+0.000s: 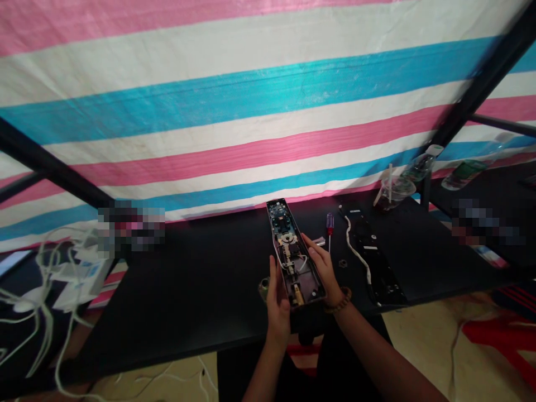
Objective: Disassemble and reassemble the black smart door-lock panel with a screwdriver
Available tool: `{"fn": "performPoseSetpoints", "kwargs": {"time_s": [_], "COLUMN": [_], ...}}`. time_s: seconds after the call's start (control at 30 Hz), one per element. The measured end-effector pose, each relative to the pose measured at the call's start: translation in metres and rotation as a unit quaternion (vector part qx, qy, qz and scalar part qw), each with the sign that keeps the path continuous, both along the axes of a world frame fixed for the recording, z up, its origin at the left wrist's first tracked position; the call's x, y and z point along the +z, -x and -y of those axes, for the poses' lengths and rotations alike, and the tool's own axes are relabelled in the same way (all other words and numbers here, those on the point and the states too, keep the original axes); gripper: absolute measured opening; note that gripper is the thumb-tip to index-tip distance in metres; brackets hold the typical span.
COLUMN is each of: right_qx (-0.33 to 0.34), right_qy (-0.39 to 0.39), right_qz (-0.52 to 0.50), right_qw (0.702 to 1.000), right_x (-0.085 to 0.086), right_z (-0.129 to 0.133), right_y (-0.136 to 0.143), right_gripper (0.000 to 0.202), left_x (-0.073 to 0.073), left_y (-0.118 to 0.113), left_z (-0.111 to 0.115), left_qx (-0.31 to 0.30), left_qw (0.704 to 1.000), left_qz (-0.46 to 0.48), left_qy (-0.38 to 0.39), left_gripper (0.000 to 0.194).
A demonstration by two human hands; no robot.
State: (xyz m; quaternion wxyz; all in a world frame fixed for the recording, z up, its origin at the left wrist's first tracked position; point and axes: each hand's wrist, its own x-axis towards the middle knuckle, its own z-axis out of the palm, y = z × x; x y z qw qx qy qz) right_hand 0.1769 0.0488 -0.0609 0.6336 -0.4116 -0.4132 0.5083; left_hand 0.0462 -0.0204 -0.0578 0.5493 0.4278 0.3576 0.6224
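An opened electronic door lock panel (292, 251), long and dark-cased, is held between both hands above the table's front part. Its inside faces up, showing a blue circuit board at the far end, white wires, a round white part and a brass-coloured piece near me. My left hand (277, 304) grips its left side near the close end. Along the right side, my right hand (324, 271) is wrapped round the edge, a brown bracelet at its wrist. A screwdriver (330, 224) with a purple and red handle lies just beyond my right hand.
Right of the screwdriver lies a long black panel (374, 251) with a white cable (355, 254). A small ring-shaped part (343, 263) sits nearby. A plastic cup (393, 192) and bottle (425, 162) stand at the back right. Tangled white cables (46, 301) fill the left side. A striped sheet (268, 111) hangs behind.
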Motion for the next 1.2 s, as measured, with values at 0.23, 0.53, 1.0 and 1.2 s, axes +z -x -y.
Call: {"fn": "performPoseSetpoints", "kwargs": {"time_s": [0.23,0.53,1.0,1.2], "right_qx": [0.013,0.007,0.021,0.021], "right_qy": [-0.007,-0.007,-0.006,-0.004], "right_qz": [0.012,0.017,-0.015,-0.016], "right_qw": [1.000,1.000,1.000,1.000], "right_x": [0.001,-0.003,-0.006,-0.005], "right_z": [0.005,0.000,-0.004,-0.005], "right_y": [0.001,-0.001,0.000,-0.001], "right_gripper": [0.056,0.051,0.056,0.056], "left_x": [0.012,-0.008,-0.010,-0.003], "left_y": [-0.004,-0.006,0.000,-0.002], "left_z": [0.004,0.003,-0.004,-0.005], "left_qx": [0.012,-0.004,0.023,0.036], "left_qw": [0.999,0.998,0.997,0.994], "left_qz": [-0.051,-0.054,-0.011,-0.038], "left_qy": [-0.016,-0.018,0.079,0.099], "left_gripper": [0.124,0.114,0.074,0.065]}}
